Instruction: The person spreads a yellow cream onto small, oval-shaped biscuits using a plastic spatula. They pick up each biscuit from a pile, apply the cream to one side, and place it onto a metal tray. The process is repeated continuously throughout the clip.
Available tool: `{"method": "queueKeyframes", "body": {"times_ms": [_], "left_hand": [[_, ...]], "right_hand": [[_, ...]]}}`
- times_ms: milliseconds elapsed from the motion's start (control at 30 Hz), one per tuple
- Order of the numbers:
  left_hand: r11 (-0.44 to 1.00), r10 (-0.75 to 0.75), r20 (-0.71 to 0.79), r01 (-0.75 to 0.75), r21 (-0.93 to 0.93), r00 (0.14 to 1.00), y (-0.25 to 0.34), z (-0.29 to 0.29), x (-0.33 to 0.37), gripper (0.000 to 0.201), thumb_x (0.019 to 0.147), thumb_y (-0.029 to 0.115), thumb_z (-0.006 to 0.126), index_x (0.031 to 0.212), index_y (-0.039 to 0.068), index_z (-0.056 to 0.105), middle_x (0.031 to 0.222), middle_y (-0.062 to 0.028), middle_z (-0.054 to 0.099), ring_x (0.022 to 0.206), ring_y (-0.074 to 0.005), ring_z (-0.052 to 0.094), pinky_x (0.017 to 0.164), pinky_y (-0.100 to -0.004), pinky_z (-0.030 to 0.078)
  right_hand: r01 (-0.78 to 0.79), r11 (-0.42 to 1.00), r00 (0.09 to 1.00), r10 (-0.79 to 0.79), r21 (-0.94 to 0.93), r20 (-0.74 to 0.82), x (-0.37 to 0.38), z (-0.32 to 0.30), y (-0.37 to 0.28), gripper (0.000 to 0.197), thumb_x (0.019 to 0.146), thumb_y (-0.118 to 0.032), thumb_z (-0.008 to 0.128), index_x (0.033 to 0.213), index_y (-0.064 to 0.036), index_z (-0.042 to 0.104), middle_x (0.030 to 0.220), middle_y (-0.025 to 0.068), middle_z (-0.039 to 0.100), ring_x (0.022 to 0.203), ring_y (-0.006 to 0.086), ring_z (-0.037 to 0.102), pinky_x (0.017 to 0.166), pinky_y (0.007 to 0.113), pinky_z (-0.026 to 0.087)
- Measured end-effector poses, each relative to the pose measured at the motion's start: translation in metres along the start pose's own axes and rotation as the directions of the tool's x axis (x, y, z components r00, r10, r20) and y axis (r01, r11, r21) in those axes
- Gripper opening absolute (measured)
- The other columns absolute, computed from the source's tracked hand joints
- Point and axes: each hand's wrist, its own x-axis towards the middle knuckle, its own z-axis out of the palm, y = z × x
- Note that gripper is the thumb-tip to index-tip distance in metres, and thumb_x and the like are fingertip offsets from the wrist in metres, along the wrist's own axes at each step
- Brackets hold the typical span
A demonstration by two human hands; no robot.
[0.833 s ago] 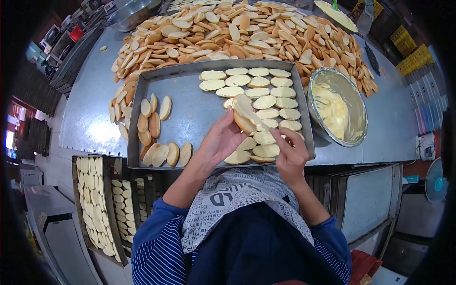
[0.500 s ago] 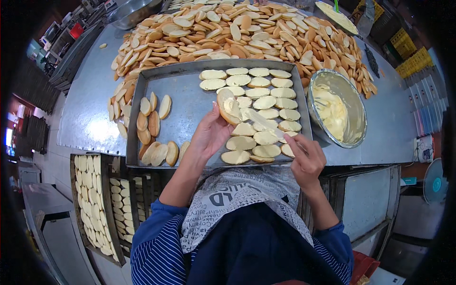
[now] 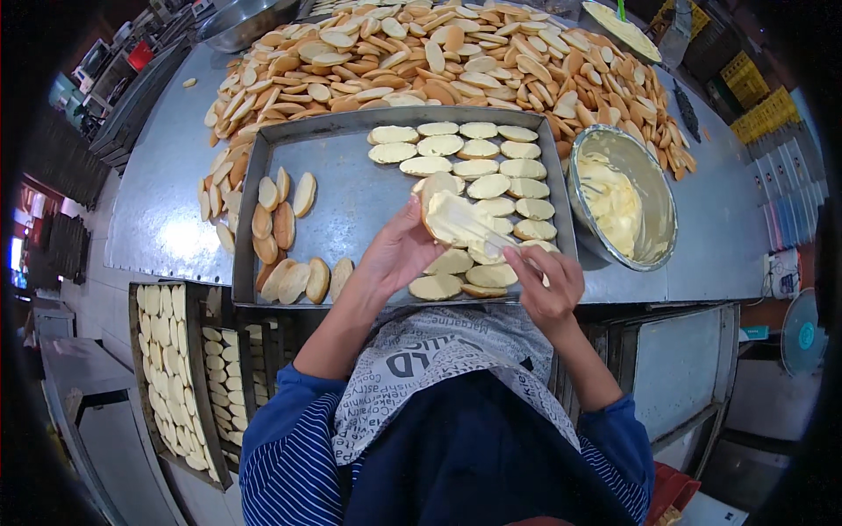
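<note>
My left hand (image 3: pixel 396 252) grips an oval bread slice (image 3: pixel 436 186) tilted up over a metal tray (image 3: pixel 338 188). Its cut face carries pale yellow cream over much of its lower part, while the upper tip looks bare. Pinched in my right hand (image 3: pixel 551 285) is a pale spatula (image 3: pixel 496 238), its blade lying against the cream. Beneath and around both hands, rows of cream-coated slices (image 3: pixel 426 166) fill the tray's right side. Several plain slices (image 3: pixel 304 195) lie at the tray's left.
Right of the tray stands a metal bowl (image 3: pixel 645 158) with yellow cream (image 3: pixel 611 209). A large heap of bread slices (image 3: pixel 412 66) covers the table behind. Below the table's left edge are racked trays of coated slices (image 3: pixel 167 368). Another metal bowl (image 3: pixel 250 26) sits at the far left.
My right hand has drawn the spatula leftward onto the bread slice. Cream now covers more of its face, and my left hand has turned the slice slightly.
</note>
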Motion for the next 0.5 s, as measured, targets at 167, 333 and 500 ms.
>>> {"method": "queueKeyframes", "body": {"times_ms": [167, 333, 500], "left_hand": [[0.999, -0.054, 0.014, 0.054, 0.001, 0.998, -0.007, 0.003, -0.004, 0.053, 0.092, 0.034, 0.054, 0.136, 0.009, 0.038, 0.133, -0.0086, 0.047, 0.123, -0.0234, 0.045, 0.103, -0.0401, 0.039], [0.997, 0.020, 0.012, -0.020, 0.080, 1.000, 0.003, -0.004, -0.008, 0.050, 0.093, 0.027, 0.055, 0.136, 0.012, 0.034, 0.134, -0.0072, 0.045, 0.124, -0.0217, 0.044, 0.103, -0.0393, 0.038], [0.962, 0.125, -0.025, -0.115, 0.246, 0.992, 0.012, -0.012, -0.008, 0.051, 0.092, 0.024, 0.056, 0.136, 0.017, 0.032, 0.133, -0.0056, 0.045, 0.122, -0.0203, 0.045, 0.101, -0.0384, 0.039]], "right_hand": [[-0.083, 0.995, 0.996, 0.085, -0.061, 0.029, 0.016, 0.022, 0.009, 0.055, 0.058, 0.004, 0.055, 0.107, -0.0126, 0.070, 0.094, 0.0013, 0.062, 0.074, 0.0204, 0.056, 0.066, 0.032, 0.043], [-0.253, 0.966, 0.967, 0.250, 0.053, 0.056, 0.026, 0.022, 0.014, 0.055, 0.058, 0.007, 0.055, 0.108, -0.0124, 0.070, 0.091, 0.0034, 0.063, 0.074, 0.0207, 0.058, 0.061, 0.033, 0.045], [-0.314, 0.912, 0.949, 0.289, 0.263, 0.127, 0.031, 0.002, -0.006, 0.055, 0.058, 0.007, 0.054, 0.106, -0.0135, 0.071, 0.088, 0.0041, 0.063, 0.072, 0.0214, 0.059, 0.060, 0.032, 0.046]]}}
